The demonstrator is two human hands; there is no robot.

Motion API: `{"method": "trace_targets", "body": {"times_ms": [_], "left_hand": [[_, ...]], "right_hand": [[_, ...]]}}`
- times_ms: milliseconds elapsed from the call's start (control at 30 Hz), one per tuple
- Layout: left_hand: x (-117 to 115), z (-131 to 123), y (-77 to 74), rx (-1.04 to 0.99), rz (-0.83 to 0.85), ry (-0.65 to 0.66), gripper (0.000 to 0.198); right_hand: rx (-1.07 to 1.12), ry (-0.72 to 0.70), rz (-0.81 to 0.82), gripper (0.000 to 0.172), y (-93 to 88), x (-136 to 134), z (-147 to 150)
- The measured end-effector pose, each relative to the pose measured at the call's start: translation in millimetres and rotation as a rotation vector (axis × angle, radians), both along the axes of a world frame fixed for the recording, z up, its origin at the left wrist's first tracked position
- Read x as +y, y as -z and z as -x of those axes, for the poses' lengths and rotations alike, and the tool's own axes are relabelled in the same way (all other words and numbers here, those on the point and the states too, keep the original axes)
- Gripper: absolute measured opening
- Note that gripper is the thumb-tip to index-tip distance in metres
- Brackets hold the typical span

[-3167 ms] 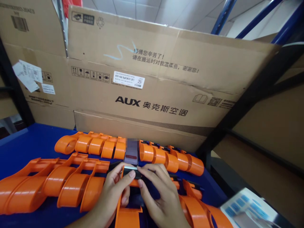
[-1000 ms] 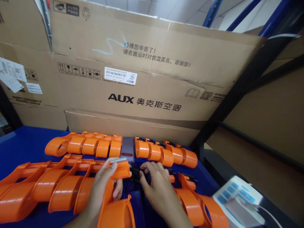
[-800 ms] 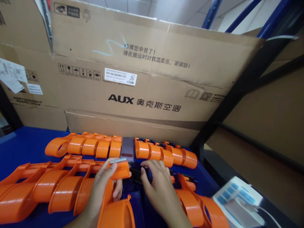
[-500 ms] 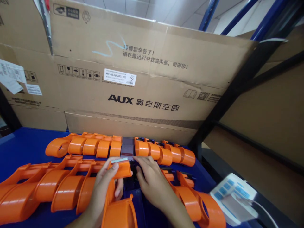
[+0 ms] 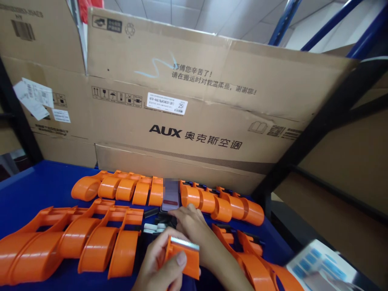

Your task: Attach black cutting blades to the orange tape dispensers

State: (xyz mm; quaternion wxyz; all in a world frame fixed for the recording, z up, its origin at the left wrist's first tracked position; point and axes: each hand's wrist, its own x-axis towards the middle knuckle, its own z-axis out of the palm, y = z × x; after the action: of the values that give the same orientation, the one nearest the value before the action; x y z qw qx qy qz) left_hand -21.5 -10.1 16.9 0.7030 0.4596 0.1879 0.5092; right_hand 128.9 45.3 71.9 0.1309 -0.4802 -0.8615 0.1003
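Observation:
My left hand (image 5: 165, 264) is closed around an orange tape dispenser (image 5: 189, 262), its serrated metal blade facing up and its lower part out of sight. Just behind it, my right hand (image 5: 192, 222) reaches over a small pile of black plastic pieces (image 5: 162, 218). Its fingers are bent down and drawn together among the pieces; what they grip, if anything, is hidden. White toothed pieces (image 5: 154, 228) lie left of the pile, close to my left hand. A phone (image 5: 170, 196) lies beyond my right fingertips.
Rows of orange tape dispensers (image 5: 98, 242) cover the blue table (image 5: 54, 171) on the left. More dispensers with black parts (image 5: 222, 208) stand on the right. A blue-and-white box (image 5: 321, 262) is at lower right. A large cardboard sheet (image 5: 194, 161) and a black post (image 5: 291, 149) stand behind.
My left hand has moved right and down with the dispenser, turning its blade side toward me. My right hand has drawn its fingers together over the black pieces. The view has shifted left.

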Motion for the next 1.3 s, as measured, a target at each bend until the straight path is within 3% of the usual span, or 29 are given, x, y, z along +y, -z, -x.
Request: {"method": "trace_targets", "body": {"times_ms": [200, 400, 567, 700, 833, 1000, 1100, 1300], "left_hand": [[-5, -3, -5.3, 0.03, -0.028, -0.039, 0.044], [-2, -3, -6.5, 0.03, 0.03, -0.025, 0.043], [7, 1, -5.4, 0.032, 0.078, -0.083, 0.037], [18, 4, 0.7, -0.002, 0.123, -0.133, 0.032], [27, 7, 9.8, -0.009, 0.132, -0.127, 0.034], [22, 9, 1.2, 0.057, 0.086, -0.136, 0.031], [19, 10, -7.5, 0.063, 0.047, -0.185, 0.042], [21, 11, -4.2, 0.082, 0.047, -0.211, 0.053]], "right_hand": [[0.044, 0.009, -0.031, 0.051, 13.1, 13, 6], [0.091, 0.077, -0.053, 0.047, 4.8, 6, 2], [0.519, 0.214, -0.162, 0.034, -2.3, 0, -9], [0.819, 0.107, -0.048, 0.022, -5.8, -11, -13], [0.794, 0.036, 0.011, 0.016, -8.2, -23, -5], [0.849, 0.12, 0.036, 0.024, -3.8, -27, 7], [0.969, 0.195, 0.057, 0.025, 1.0, -25, 8], [1.12, 0.131, 0.242, 0.027, 7.2, -21, 2]]}}
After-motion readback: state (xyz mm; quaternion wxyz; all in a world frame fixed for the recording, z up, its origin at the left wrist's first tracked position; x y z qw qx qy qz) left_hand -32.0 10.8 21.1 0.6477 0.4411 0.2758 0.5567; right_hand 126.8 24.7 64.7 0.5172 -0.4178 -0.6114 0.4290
